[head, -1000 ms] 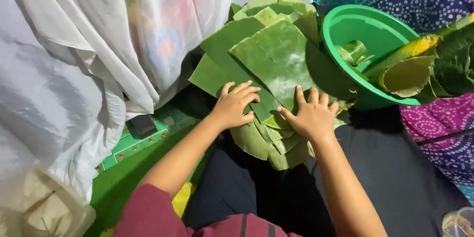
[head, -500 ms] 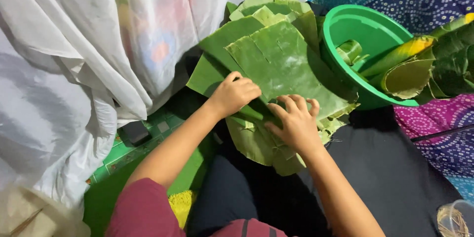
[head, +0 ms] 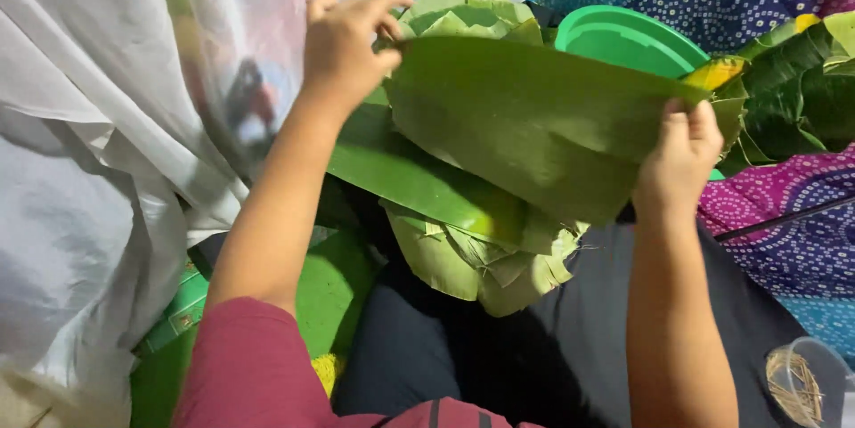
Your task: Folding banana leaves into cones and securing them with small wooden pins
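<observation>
Gripping a banana leaf (head: 525,121), both hands' fingers (head: 690,121) pinch its ends, seemingly hiding the green basin (head: 623,36).

We wear a maroon short sleeve (head: 245,366) that ends above the left elbow, with a dark stripe at the lower hem; both forearms are bare, and neither the left hand (head: 343,49) nor the right hand (head: 679,161) carries rings or bands

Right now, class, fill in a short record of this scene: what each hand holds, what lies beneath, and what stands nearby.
left hand: left hand pinches the top left edge of the lifted leaf
right hand: right hand grips the leaf's right edge
beneath: pile of cut leaves on the lap
nearby: green basin behind; white cloth at left
</observation>
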